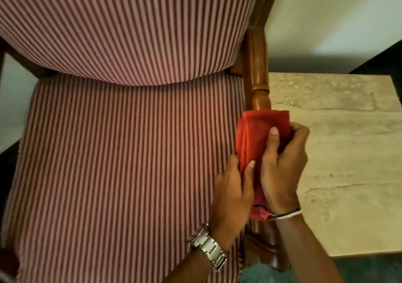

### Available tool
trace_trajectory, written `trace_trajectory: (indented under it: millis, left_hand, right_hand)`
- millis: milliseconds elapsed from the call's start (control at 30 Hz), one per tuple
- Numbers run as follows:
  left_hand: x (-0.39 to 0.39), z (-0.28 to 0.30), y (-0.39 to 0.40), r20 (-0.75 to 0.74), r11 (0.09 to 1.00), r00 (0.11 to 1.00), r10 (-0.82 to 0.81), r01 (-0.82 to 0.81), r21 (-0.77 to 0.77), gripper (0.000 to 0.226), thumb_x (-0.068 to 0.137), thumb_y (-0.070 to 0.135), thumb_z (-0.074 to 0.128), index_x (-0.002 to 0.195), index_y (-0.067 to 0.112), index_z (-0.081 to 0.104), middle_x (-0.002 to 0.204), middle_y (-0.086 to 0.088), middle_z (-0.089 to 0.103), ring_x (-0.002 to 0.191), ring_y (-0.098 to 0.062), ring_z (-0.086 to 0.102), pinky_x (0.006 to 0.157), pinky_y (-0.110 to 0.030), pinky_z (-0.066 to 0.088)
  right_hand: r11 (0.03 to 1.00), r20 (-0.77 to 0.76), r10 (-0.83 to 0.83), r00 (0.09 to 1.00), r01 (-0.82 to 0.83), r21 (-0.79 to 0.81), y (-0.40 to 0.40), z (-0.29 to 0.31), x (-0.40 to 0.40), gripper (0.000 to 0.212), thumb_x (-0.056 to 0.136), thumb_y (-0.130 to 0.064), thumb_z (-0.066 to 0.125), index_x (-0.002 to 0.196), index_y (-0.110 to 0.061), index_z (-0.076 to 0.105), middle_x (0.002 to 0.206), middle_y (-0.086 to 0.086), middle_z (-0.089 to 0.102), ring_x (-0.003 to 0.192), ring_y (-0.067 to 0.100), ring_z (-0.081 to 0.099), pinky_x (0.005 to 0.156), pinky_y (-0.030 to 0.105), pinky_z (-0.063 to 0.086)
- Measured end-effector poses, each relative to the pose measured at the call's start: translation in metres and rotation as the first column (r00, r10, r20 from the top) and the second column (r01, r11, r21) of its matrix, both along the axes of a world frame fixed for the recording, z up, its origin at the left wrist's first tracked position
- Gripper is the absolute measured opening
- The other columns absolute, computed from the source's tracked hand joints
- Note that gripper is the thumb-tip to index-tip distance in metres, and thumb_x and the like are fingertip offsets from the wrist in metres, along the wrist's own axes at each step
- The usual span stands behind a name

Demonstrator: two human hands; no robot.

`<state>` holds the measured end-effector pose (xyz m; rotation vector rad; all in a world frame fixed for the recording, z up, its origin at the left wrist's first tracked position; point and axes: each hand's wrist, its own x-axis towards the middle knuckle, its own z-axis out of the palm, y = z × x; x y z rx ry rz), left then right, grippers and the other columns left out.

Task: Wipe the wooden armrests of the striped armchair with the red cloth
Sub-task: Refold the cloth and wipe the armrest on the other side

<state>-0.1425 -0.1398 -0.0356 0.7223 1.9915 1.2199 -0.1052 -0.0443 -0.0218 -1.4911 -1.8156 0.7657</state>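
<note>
Beside pale stone flooring (339, 152), both hands' grips clasp the red cloth (256, 134) around the armrest (257, 65).

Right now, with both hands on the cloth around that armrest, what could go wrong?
1. The red cloth covers only part of the wooden armrest; the turned grooves farther back could get skipped.
2. The left hand sits against the striped seat, so dirt may rub onto the fabric.
3. The cloth's loose tail near the right hand wrist could snag or slip.
</note>
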Motion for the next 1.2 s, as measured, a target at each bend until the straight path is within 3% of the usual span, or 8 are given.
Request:
trace_trajectory:
  millis: [100,233,400,600,700,800,1000,1200]
  left_hand:
    - [-0.039,0.007,-0.031,-0.024,0.994,0.996,0.084,-0.083,0.065,0.018,0.103,0.035,0.049,0.091,0.023,0.043,0.064,0.011,0.044,0.06,-0.007,0.05,0.057,-0.024,0.031]
    - [-0.112,0.022,-0.084,-0.103,0.977,0.975,0.197,-0.186,0.108,0.025,0.102,0.035,0.053,0.089,0.016,0.045,0.059,0.009,0.04,0.051,-0.004,0.045,0.05,-0.026,0.032]
    - [-0.208,0.041,-0.162,-0.276,0.939,0.899,0.339,-0.341,0.043,0.027,0.1,0.034,0.057,0.089,0.011,0.049,0.058,0.008,0.037,0.049,-0.005,0.041,0.055,-0.039,0.035]
    - [-0.307,0.074,-0.273,-0.422,0.884,0.798,0.431,-0.467,0.02,0.027,0.1,0.05,0.052,0.094,0.024,0.054,0.07,0.008,0.057,0.062,0.0,0.06,0.057,-0.013,0.047]
    - [-0.346,0.074,-0.311,-0.541,0.848,0.727,0.424,-0.529,-0.046,0.029,0.102,0.051,0.048,0.094,0.023,0.052,0.066,0.012,0.052,0.061,0.005,0.059,0.051,-0.008,0.043]
    - [-0.376,0.056,-0.331,-0.544,0.809,0.768,0.338,-0.532,-0.249,0.04,0.101,0.057,0.04,0.101,0.019,0.052,0.074,0.006,0.054,0.072,-0.019,0.062,0.062,-0.038,0.052]
    - [-0.385,0.029,-0.336,-0.537,0.799,0.832,0.14,-0.416,-0.435,0.052,0.103,0.041,0.041,0.145,0.01,0.039,0.141,-0.017,0.045,0.128,-0.034,0.05,0.099,-0.052,0.05]
    - [-0.376,0.028,-0.31,-0.756,0.893,0.648,-0.095,-0.281,-0.352,0.056,0.108,0.031,0.035,0.158,0.008,0.026,0.166,-0.022,0.023,0.153,-0.037,0.026,0.121,-0.047,0.024]
  right_hand:
    - [0.997,-0.096,0.076,0.992,-0.075,0.017,-0.025,0.01,-0.03,0.021,0.104,-0.026,0.051,0.116,-0.009,0.051,0.092,-0.021,0.058,0.079,-0.016,0.057,0.07,0.002,0.04]
    - [0.969,-0.348,0.17,0.922,-0.221,-0.114,-0.065,0.02,-0.099,0.014,0.102,-0.02,0.055,0.114,-0.018,0.048,0.107,0.0,0.064,0.098,0.007,0.063,0.091,0.026,0.049]
    - [0.829,-0.62,0.316,0.718,-0.527,-0.189,-0.132,0.033,-0.2,0.017,0.101,-0.003,0.053,0.105,-0.019,0.052,0.091,-0.014,0.062,0.083,-0.007,0.058,0.08,0.011,0.047]
    - [0.678,-0.696,0.422,0.581,-0.712,-0.182,-0.207,0.047,-0.307,0.011,0.096,-0.005,0.062,0.104,-0.011,0.059,0.095,0.001,0.064,0.088,0.005,0.063,0.082,0.021,0.053]
    - [0.601,-0.645,0.497,0.58,-0.767,-0.227,-0.238,0.045,-0.354,0.01,0.095,-0.01,0.065,0.105,-0.011,0.063,0.098,0.008,0.068,0.09,0.02,0.067,0.083,0.037,0.058]
    - [0.593,-0.555,0.549,0.625,-0.759,-0.268,-0.258,0.03,-0.387,0.009,0.094,-0.012,0.068,0.102,-0.01,0.064,0.088,-0.001,0.066,0.078,0.004,0.064,0.069,0.02,0.055]
    - [0.66,-0.265,0.664,0.699,-0.715,-0.23,-0.267,-0.025,-0.377,0.039,0.102,-0.036,0.054,0.135,-0.015,0.056,0.123,0.003,0.065,0.105,0.009,0.066,0.087,0.023,0.06]
    - [0.695,0.516,0.584,0.627,-0.714,0.082,-0.251,-0.108,-0.291,0.051,0.105,-0.036,0.05,0.146,-0.007,0.053,0.153,0.017,0.05,0.143,0.03,0.048,0.117,0.043,0.042]
